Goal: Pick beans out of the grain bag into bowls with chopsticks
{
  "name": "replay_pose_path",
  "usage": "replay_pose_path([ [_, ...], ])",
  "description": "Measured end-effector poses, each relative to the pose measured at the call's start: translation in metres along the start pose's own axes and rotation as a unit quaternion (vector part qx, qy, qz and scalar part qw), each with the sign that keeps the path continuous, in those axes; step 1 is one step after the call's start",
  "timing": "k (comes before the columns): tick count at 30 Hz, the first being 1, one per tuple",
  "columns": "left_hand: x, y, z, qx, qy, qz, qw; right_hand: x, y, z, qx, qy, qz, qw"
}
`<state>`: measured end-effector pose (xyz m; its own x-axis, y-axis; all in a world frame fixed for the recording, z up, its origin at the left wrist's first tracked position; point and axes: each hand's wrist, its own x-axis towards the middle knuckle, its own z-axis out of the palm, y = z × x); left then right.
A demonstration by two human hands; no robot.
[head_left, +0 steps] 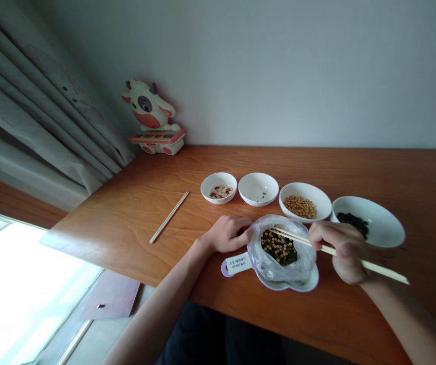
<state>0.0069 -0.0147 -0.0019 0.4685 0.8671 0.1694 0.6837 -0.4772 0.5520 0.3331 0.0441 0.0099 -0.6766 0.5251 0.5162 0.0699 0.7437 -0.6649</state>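
My right hand (pixel 341 251) grips a pair of wooden chopsticks (pixel 383 269), their tips inside the mouth of a clear plastic bag (pixel 258 251). Yellow soybeans, dark beans and small green beans lie mixed (pixel 280 248) in the bag. Under it is a white, scalloped dish (pixel 307 285) with a lilac handle bearing a printed label (pixel 239 264). At the bag's left edge, my left hand (pixel 230 233) has its thumb and fingers closed on the plastic.
Behind the bag stand white bowls: one with reddish-white pieces (pixel 218 176), one with a few small green beans (pixel 258 182), one with soybeans (pixel 305 190), one with dark beans (pixel 387 228). Other chopsticks (pixel 169 218) lie left. A cow toy keyboard (pixel 157 124) stands at the back.
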Motion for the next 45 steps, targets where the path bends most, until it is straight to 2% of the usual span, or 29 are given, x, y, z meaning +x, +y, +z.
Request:
replay_pose_path([
  [6, 0.000, 0.000, 0.000, -0.004, -0.002, -0.002, 1.000, 0.002, -0.004, -0.003, -0.025, -0.006, -0.021, 0.999],
  [16, 0.000, -0.001, 0.001, 0.004, 0.000, -0.005, 1.000, 0.000, -0.005, -0.003, -0.053, -0.005, -0.009, 0.999],
  [22, 0.000, -0.002, 0.001, 0.003, 0.001, 0.001, 1.000, 0.003, -0.010, -0.001, -0.103, -0.023, -0.046, 0.993],
  [27, -0.001, -0.002, 0.001, 0.004, -0.002, -0.004, 1.000, 0.006, -0.016, 0.000, -0.105, -0.018, -0.067, 0.992],
  [31, 0.000, 0.000, 0.000, 0.000, -0.005, -0.008, 1.000, 0.002, -0.014, 0.002, -0.048, -0.002, -0.027, 0.998],
  [34, 0.000, 0.001, 0.000, -0.003, -0.006, -0.007, 1.000, -0.002, -0.008, 0.003, 0.020, 0.022, 0.034, 0.999],
  [40, 0.001, 0.001, 0.000, -0.007, -0.007, -0.008, 1.000, 0.002, -0.006, 0.003, 0.120, 0.066, 0.176, 0.975],
  [45, 0.001, 0.002, -0.001, -0.015, -0.006, -0.009, 1.000, 0.009, -0.011, 0.006, 0.171, 0.089, 0.203, 0.960],
])
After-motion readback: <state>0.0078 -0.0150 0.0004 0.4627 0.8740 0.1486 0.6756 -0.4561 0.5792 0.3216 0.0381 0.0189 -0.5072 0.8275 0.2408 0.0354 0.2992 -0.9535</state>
